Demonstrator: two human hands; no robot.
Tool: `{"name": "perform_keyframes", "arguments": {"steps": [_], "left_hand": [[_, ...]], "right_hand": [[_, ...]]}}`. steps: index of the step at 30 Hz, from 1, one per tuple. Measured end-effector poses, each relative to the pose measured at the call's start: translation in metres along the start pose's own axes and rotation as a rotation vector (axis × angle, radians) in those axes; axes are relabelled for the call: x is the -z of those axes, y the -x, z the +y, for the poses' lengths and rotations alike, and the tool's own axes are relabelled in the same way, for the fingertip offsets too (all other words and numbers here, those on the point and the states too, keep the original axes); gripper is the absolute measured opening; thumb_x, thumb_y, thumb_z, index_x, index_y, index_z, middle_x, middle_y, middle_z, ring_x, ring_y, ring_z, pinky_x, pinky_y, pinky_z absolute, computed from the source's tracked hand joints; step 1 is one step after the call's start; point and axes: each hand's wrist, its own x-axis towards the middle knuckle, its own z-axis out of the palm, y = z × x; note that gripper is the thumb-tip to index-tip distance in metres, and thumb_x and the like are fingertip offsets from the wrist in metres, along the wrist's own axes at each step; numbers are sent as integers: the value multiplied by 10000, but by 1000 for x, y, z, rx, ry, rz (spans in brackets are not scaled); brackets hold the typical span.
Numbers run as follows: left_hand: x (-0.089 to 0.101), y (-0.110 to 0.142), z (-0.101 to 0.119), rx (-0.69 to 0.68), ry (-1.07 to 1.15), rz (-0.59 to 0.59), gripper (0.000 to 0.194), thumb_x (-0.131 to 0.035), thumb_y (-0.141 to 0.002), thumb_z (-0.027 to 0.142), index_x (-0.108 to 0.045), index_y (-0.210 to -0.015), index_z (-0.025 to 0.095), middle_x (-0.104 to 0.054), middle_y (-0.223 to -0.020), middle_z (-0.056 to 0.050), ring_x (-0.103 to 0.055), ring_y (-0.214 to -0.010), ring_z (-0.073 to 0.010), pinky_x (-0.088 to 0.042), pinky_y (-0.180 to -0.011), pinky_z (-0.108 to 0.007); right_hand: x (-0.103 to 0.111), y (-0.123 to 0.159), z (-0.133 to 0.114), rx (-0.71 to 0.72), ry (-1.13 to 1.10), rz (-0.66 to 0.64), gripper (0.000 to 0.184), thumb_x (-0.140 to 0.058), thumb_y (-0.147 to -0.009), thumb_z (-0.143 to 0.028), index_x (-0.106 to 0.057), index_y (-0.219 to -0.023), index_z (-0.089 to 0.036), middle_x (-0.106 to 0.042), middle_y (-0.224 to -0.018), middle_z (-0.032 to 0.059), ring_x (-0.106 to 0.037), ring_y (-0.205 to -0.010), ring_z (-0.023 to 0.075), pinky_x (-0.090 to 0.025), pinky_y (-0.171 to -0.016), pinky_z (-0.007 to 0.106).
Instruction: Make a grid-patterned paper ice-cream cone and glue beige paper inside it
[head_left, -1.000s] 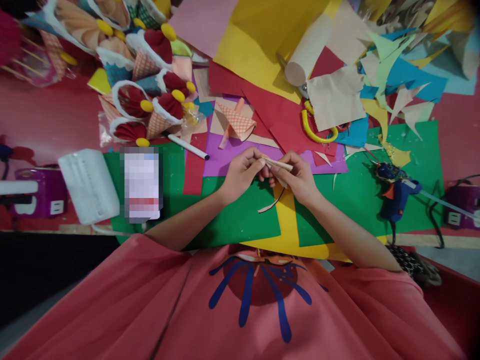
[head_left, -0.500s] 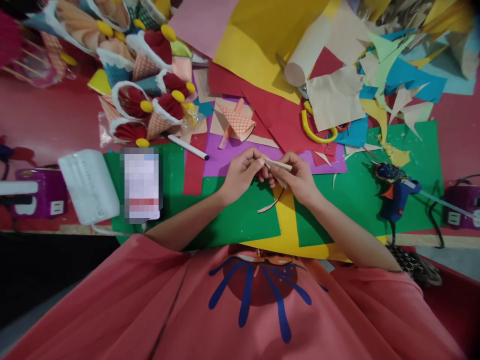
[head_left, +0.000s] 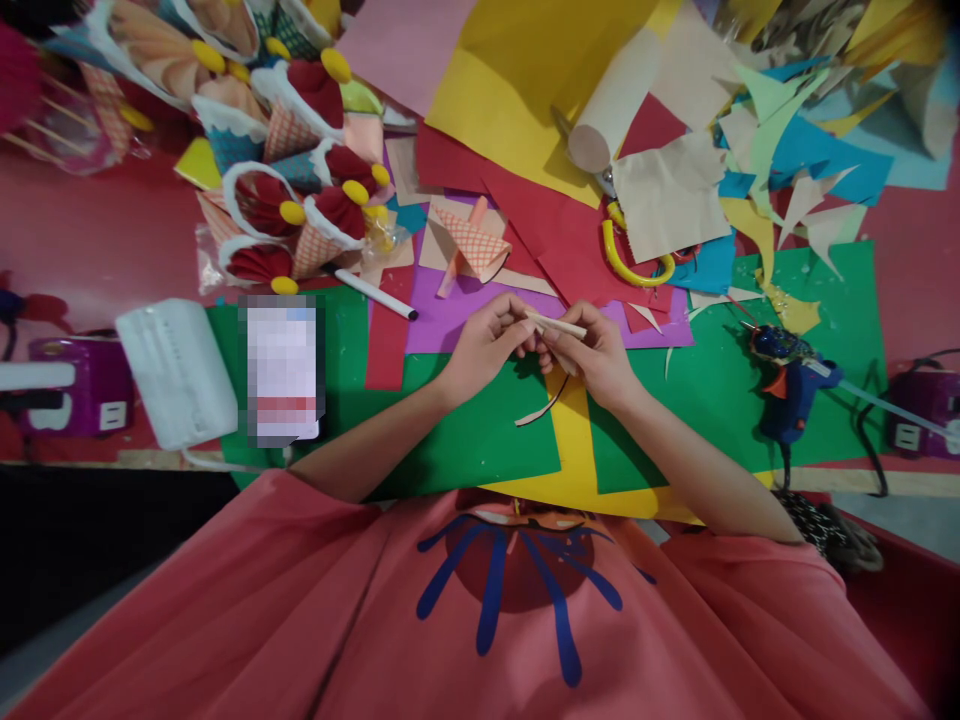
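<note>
A beige paper strip (head_left: 562, 326), folded or pleated, is pinched between both hands over the green sheet (head_left: 465, 440). My left hand (head_left: 491, 338) grips its left end with thumb and fingers closed. On its right part, my right hand (head_left: 596, 350) is closed with the thumb along the near side. A thin narrow strip (head_left: 544, 408) curls down below the hands; where it joins is hidden by the fingers. Just beyond the hands lies a small orange-checked cone (head_left: 472, 243) on beige and purple paper.
Finished-looking checked cones (head_left: 330, 220) with white rims cluster at back left. A white marker (head_left: 375, 292), a phone (head_left: 281, 370) and a white box (head_left: 178, 372) lie left. Yellow-handled scissors (head_left: 634, 262) sit partly under beige paper. A blue glue gun (head_left: 791, 395) rests right; paper scraps (head_left: 806, 150) spread behind.
The fingers shift very slightly on the beige paper strip, and its top fold turns a little. Both hands keep their place and hold; nothing else has visibly moved.
</note>
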Motion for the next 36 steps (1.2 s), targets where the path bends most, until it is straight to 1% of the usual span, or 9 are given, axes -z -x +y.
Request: {"name": "perform_keyframes", "arguments": {"steps": [3, 7, 14, 17, 20, 23, 29, 33, 36], "left_hand": [[0, -1, 1, 7, -7, -34, 254, -695, -787, 356, -510, -754, 185, -580, -566, 64, -549, -514, -52, -429, -497, -161], [-1, 0, 2, 8, 7, -35, 250, -712, -771, 316, -500, -758, 184, -582, -581, 67, -561, -531, -47, -435, -507, -152], [0, 0, -1, -4, -17, 2, 237, -671, -805, 342, -502, -743, 188, -561, -538, 68, -535, -490, -55, -424, -480, -165], [-1, 0, -2, -14, -6, 15, 257, -666, -810, 377, -505, -742, 188, -576, -557, 57, -549, -509, -63, -437, -493, -173], [-1, 0, -1, -26, 6, -15, 274, -709, -777, 395, -534, -779, 184, -596, -617, 49, -575, -565, -66, -460, -532, -175], [-1, 0, 0, -37, 10, -18, 300, -752, -739, 398, -551, -792, 182, -590, -665, 51, -580, -602, -60, -474, -567, -173], [0, 0, -2, -22, 29, 31, 293, -766, -715, 370, -541, -754, 186, -599, -626, 51, -595, -592, -73, -468, -541, -187], [0, 0, -2, -23, 89, 42, 277, -759, -717, 334, -527, -736, 185, -622, -616, 47, -620, -585, -84, -465, -520, -187], [1, 0, -3, -50, 85, 42, 268, -761, -720, 331, -539, -738, 182, -600, -589, 54, -598, -555, -75, -449, -498, -175]], "right_hand": [[0, 0, 0, 11, -5, -5, 376, -783, -716, -428, -488, -729, -194, -681, -639, -63, -608, -488, 44, -530, -492, 160], [0, 1, 2, 25, 22, -3, 369, -774, -724, -439, -498, -739, -194, -673, -638, -59, -609, -496, 50, -546, -519, 178], [-1, 1, 0, 8, 40, -4, 372, -775, -715, -454, -502, -751, -203, -667, -676, -48, -611, -533, 62, -538, -526, 190], [-1, 2, -2, 24, 54, 10, 350, -768, -722, -455, -527, -773, -206, -654, -678, -48, -606, -540, 65, -510, -483, 179], [0, 3, -3, 48, 85, 18, 336, -759, -737, -450, -530, -769, -207, -636, -650, -52, -576, -511, 64, -461, -425, 171], [0, 3, -4, 53, 96, 7, 320, -758, -744, -435, -541, -771, -201, -628, -634, -54, -551, -486, 56, -438, -410, 169], [0, 2, -4, 64, 108, 2, 307, -764, -739, -430, -577, -852, -214, -617, -625, -63, -554, -479, 65, -457, -424, 179], [2, 2, -3, 79, 54, -16, 225, -751, -767, -366, -641, -894, -216, -629, -633, -61, -569, -508, 66, -469, -452, 181], [3, 2, -1, 85, 23, -25, 189, -741, -783, -328, -675, -925, -222, -648, -670, -58, -591, -537, 62, -489, -484, 179]]}}
